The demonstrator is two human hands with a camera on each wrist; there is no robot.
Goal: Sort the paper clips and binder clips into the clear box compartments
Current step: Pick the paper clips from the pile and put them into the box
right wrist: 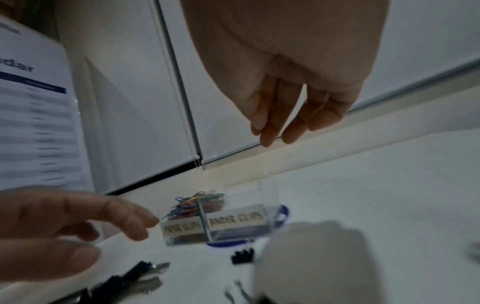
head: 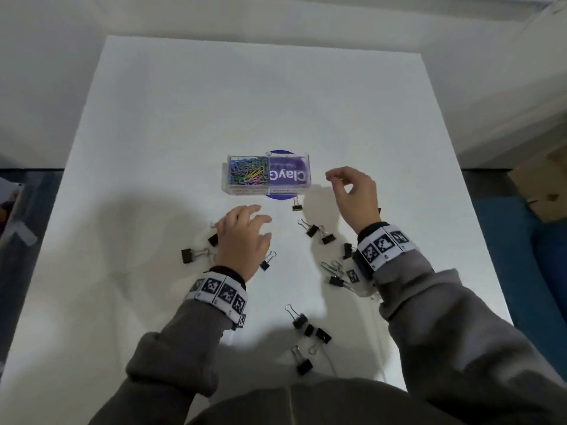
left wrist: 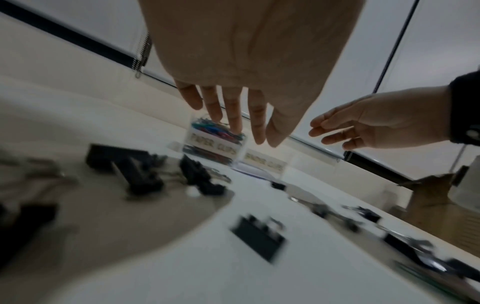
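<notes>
We see both hands held over the white counter (head: 153, 133), neither one holding anything. The left hand (head: 242, 237) is palm-down with its fingers (left wrist: 235, 111) straight and slightly spread, pointing toward the clear plastic two-compartment box (head: 266, 174). The right hand (head: 356, 194) hangs higher, its fingers (right wrist: 270, 123) loosely bent and relaxed, thumb and forefinger near each other with nothing between them.

The box stands just beyond the left fingertips and just to the left of the right fingertips. Its left compartment, labelled PAPER CLIPS, is heaped with multicoloured wire paper clips (head: 249, 172). Its right compartment, labelled BINDER CLIPS, shows only the purple round printed disc (head: 280, 196) lying under the box.

The black metal binder clips with silver wire handles (head: 317, 233) are all loose on the counter. One small one lies between the two hands, just in front of the box. A pair lies below the right palm, more sit beside the right wrist, two lie at the outer side of the left hand, and one sits just beside the left hand's thumb side. Another cluster lies nearer the body, between the grey sleeves (head: 429, 317). Both wrists wear bands of black-and-white square markers (head: 221, 294).
</notes>
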